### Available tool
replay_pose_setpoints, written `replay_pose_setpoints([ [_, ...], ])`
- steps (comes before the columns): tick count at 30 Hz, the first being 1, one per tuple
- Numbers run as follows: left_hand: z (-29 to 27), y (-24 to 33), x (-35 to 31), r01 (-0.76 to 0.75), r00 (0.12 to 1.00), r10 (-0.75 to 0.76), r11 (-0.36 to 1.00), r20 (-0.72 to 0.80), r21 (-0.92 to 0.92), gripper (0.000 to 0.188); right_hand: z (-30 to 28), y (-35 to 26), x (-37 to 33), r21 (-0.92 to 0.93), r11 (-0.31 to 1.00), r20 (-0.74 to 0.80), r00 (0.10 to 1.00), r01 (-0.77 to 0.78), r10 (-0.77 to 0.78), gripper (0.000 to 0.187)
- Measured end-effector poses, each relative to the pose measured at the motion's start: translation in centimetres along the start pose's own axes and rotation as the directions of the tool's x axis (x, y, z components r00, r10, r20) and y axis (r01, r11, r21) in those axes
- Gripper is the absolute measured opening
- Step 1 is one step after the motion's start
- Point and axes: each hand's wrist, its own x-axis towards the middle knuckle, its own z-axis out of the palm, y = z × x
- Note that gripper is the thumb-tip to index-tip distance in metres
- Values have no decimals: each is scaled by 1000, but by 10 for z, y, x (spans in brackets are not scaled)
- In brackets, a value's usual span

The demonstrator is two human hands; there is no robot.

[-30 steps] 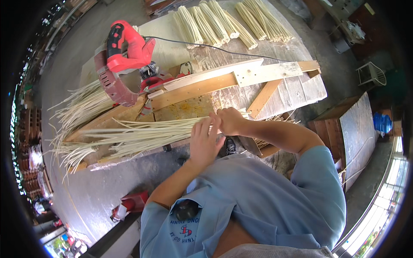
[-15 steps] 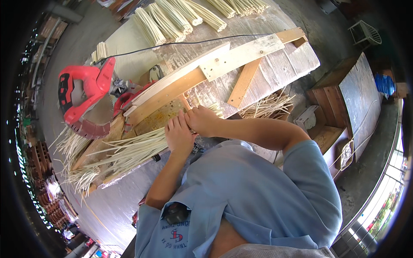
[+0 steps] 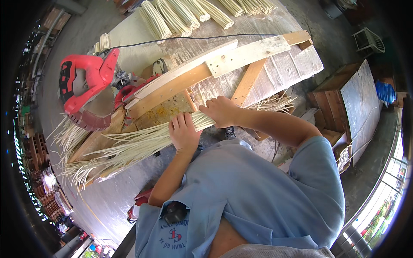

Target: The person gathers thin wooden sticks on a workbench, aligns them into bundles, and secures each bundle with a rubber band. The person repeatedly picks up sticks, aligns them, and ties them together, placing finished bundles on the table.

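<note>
A loose bundle of pale rattan canes (image 3: 142,142) lies across the near edge of the workbench, its uneven ends fanning out to the left. My left hand (image 3: 184,132) is closed around the bundle near its middle. Closer to the bundle's right end, my right hand (image 3: 220,112) grips the same canes, a short stretch of them showing between my hands. To the left of my hands stands a red miter saw (image 3: 92,81) with a black handle. A long wooden fence (image 3: 172,92) runs from the saw to the right, just beyond the canes.
Tied-looking bundles of cut canes (image 3: 180,17) lie along the bench's far side. A black cord (image 3: 193,38) crosses the benchtop (image 3: 297,64). Cane offcuts (image 3: 273,103) fill a container below the right edge. A large wooden box (image 3: 357,107) stands on the right.
My right hand has moved right, away from my left hand, along the canes. The two hands were together and are now apart, both still on the bundle.
</note>
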Motion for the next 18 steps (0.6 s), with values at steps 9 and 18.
replay_pose_setpoints([
  [9, -7, -5, 18, -153, 971, 147, 988, 187, 19, 66, 6, 3, 4, 31, 999, -40, 999, 19, -18, 40],
  [18, -6, -11, 37, -233, 937, 283, 944, 206, -234, 57, 0, 6, 9, 26, 1000, 24, 1000, 7, -8, 35],
])
